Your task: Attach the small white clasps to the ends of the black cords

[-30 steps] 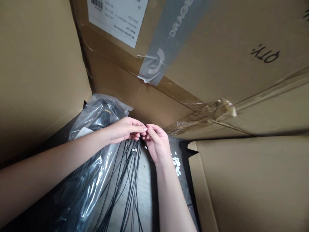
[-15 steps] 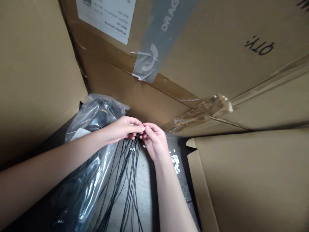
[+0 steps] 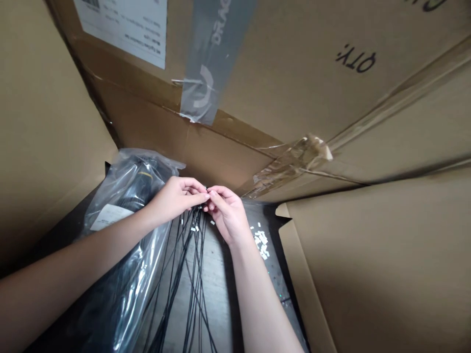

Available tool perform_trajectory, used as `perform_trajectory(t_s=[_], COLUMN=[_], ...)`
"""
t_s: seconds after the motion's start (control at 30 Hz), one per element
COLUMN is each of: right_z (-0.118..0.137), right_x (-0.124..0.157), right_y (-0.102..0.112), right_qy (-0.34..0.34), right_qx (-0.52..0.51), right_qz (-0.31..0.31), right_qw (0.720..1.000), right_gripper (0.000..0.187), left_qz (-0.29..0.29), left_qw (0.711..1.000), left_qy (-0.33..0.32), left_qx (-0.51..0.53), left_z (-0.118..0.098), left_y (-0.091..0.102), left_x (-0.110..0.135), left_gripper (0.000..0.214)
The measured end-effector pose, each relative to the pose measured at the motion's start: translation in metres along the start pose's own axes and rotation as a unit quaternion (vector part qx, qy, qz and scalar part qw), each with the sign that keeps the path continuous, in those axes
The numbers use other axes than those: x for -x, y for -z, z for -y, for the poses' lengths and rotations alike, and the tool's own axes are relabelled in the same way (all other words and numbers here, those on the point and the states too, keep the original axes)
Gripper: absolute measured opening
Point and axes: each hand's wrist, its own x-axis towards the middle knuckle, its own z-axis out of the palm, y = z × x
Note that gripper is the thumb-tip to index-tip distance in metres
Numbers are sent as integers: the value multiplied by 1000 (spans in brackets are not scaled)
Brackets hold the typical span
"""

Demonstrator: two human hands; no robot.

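Observation:
My left hand (image 3: 180, 198) and my right hand (image 3: 227, 211) meet fingertip to fingertip in the middle of the view. Both are closed in a pinch. Thin black wires (image 3: 195, 245) run up from the bottom and end just under the fingers, and my left hand pinches a wire end there. What my right fingertips hold is too small and covered to make out. A few tiny white pieces (image 3: 194, 229) lie at or among the wire ends below my hands. A pile of similar small white pieces (image 3: 262, 244) lies right of my right wrist.
A clear plastic bag (image 3: 123, 186) of bundled black wires with a white label (image 3: 110, 216) lies under my left forearm. A large taped cardboard box (image 3: 279, 88) stands ahead. More cardboard rises at the left (image 3: 37, 122) and right (image 3: 375, 264). The dark table surface (image 3: 217, 274) shows between.
The camera view has shifted, so the boxes and bag appear farther left. My hands stay pinched together at nearly the same place over the wires.

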Motion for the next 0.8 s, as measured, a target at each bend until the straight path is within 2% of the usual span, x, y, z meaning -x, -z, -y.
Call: perform_trajectory(t_s=[0.47, 0.8], right_z=[3, 2], right_x=[-2, -3], right_y=[-2, -5], right_qy=[-18, -24], right_qx=[-23, -11], right_qz=[-2, -15], right_qw=[1000, 1000], right_gripper=[35, 40], left_qz=[20, -37], left_qw=[998, 991], left_qy=[-11, -29], left_qx=[-51, -123], left_z=[0, 4], left_y=[-1, 2], left_x=[-3, -2], left_gripper=[14, 10])
